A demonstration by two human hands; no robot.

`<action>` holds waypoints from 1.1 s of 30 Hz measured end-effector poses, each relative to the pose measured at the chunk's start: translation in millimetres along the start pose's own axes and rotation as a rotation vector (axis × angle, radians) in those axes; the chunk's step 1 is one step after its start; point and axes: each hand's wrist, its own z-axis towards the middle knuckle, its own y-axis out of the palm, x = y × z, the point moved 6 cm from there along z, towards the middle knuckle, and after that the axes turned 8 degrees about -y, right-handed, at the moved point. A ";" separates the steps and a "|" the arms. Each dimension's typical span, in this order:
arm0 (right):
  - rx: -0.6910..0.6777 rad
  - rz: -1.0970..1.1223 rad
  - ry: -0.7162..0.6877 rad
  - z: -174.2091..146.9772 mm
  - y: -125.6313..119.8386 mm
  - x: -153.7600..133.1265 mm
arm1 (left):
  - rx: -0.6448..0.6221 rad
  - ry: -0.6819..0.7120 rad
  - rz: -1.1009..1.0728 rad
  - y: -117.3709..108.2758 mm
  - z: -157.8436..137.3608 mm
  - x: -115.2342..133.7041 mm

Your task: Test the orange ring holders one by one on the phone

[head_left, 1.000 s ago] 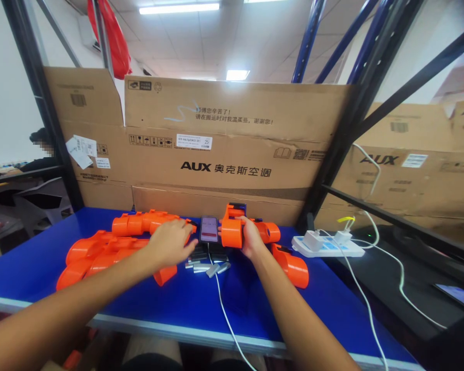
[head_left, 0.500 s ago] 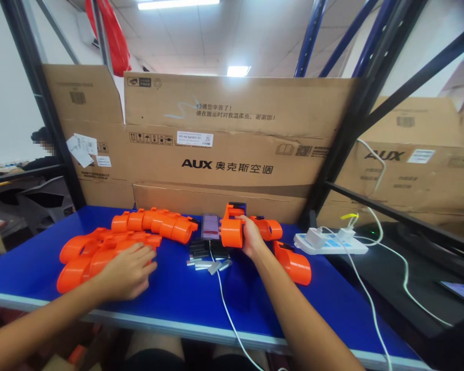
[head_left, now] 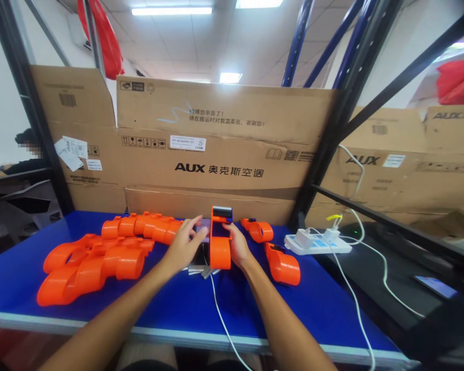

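Note:
An orange tape dispenser (head_left: 220,252), with a black and silver piece at its top end, stands upright above the table's middle. My right hand (head_left: 237,245) grips it from the right side, fingers partly hidden behind it. My left hand (head_left: 185,245) is just left of the dispenser, fingers apart and holding nothing, in front of a phone (head_left: 204,229) that it partly covers. Below lie dark pieces and silver metal strips (head_left: 201,270), partly hidden. Two more dispensers, one at the back (head_left: 261,232) and one nearer (head_left: 285,268), lie to the right.
Several orange dispensers lie in rows on the left, a front row (head_left: 88,273) and a back row (head_left: 139,225). A white power strip (head_left: 319,245) with chargers sits at the right; a white cable (head_left: 220,309) runs over the front edge. Cardboard (head_left: 216,190) stands behind the blue table (head_left: 170,304).
My left hand has moved right, from the left dispensers to beside the held one. My right hand has brought its dispenser slightly left and nearer. The camera view has shifted a little.

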 end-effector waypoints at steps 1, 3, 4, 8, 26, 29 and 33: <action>-0.006 -0.030 -0.038 -2.4 -0.4 -0.1 | -0.013 -0.013 -0.072 12.3 9.2 -1.7; -0.057 -0.094 -0.105 -7.0 0.6 -1.5 | -0.053 -0.001 -0.162 31.5 22.3 -4.1; -0.094 -0.129 -0.134 -9.1 1.6 -2.7 | -0.057 0.007 -0.204 36.8 26.0 -5.7; -0.244 -0.331 -0.248 -16.1 6.3 -10.8 | -0.062 -0.004 -0.384 41.5 26.6 -18.8; -0.126 -0.766 -0.354 -21.7 -9.2 -1.1 | -0.049 -0.133 -0.436 37.6 19.6 -55.3; -0.147 -0.746 -0.342 -20.5 -10.1 3.9 | -0.030 -0.098 -0.417 35.3 17.9 -51.0; -0.176 -0.721 -0.343 -20.3 -9.1 6.2 | -0.045 -0.080 -0.428 33.9 15.2 -45.2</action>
